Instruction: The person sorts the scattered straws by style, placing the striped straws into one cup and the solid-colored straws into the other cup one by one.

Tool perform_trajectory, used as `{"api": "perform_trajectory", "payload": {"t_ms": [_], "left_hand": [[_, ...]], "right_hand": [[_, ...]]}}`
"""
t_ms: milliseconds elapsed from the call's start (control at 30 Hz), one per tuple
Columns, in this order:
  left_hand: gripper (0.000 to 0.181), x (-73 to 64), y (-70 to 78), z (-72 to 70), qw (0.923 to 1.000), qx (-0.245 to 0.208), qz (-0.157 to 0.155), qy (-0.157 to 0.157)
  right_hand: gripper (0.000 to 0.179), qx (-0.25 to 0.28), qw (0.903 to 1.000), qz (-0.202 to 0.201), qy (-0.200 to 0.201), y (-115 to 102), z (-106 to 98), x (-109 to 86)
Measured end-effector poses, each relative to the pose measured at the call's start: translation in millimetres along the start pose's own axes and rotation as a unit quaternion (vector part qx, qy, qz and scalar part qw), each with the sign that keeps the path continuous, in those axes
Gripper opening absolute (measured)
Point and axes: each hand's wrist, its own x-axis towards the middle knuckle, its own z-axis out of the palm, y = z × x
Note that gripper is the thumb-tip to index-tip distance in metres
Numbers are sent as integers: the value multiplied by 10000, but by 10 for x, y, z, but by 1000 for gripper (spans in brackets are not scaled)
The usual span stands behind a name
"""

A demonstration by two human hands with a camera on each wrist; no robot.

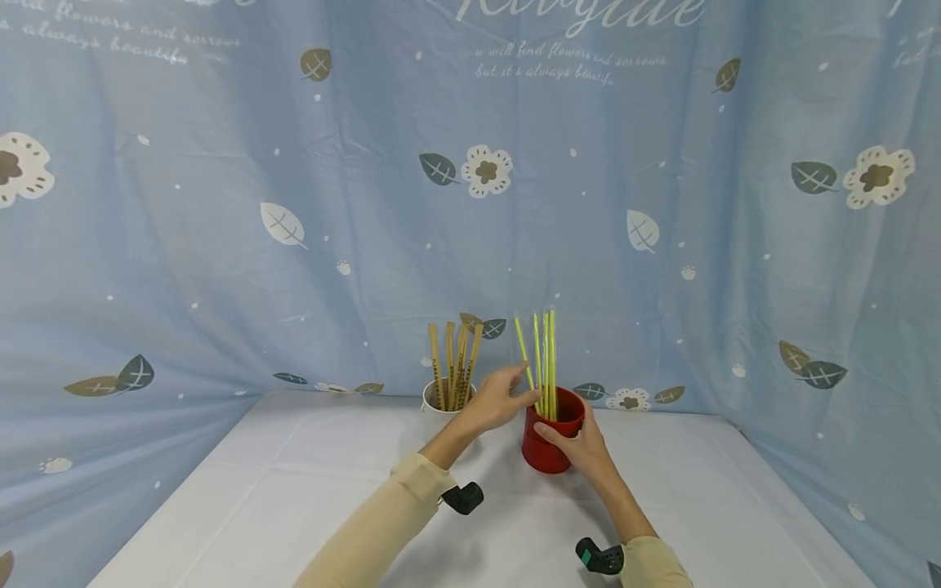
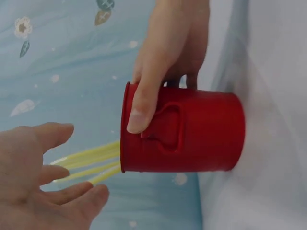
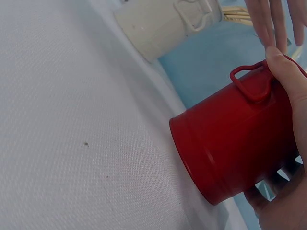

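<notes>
My right hand (image 1: 586, 451) grips the red metal bucket (image 1: 546, 451) near its rim, thumb toward me and the other fingers around the far side. Several slim yellow-green sticks (image 1: 551, 355) stand up out of that bucket, one leaning left of the rest. Beside these sticks is my left hand (image 1: 498, 400), its fingers extended toward them. In the left wrist view the left hand (image 2: 36, 177) has thumb and fingers spread, with the sticks (image 2: 96, 155) passing behind the fingertips. The right wrist view shows the red bucket's (image 3: 230, 139) side and its wire-like handle.
A white bucket (image 1: 432, 419) stands to the left, partly behind my left forearm. Several brown, printed flat sticks (image 1: 452, 371) fan out of it. White cloth covers the table (image 1: 294, 482), and a blue patterned curtain (image 1: 382, 245) hangs right behind the buckets.
</notes>
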Motion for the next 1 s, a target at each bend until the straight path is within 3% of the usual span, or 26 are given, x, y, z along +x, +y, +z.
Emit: {"api": "perform_trajectory", "payload": {"t_ms": [167,333,500,700,800,1000], "left_hand": [[63,-172,-51,-15,9982,379,455,-105],[67,-446,-109,-61,9972,492,499,-273],[68,-771,-212,-158,9983,230,500,-216],[67,-1145,-317,-313,9984,440,326,170],[70,-1302,-357,-360,9979,594,68,261],[74,-1492,-418,-411,9905,1270,-269,454]], "right_hand": [[92,23,10000,-19,-18,4,4,1],[93,32,10000,0,23,-6,-12,-4],[94,-58,10000,74,15,-16,-15,-10],[96,-63,9999,150,18,-22,-43,-16],[96,-112,9998,157,-10,-41,-68,-24],[94,-458,9987,182,-164,-93,-116,-49]]}}
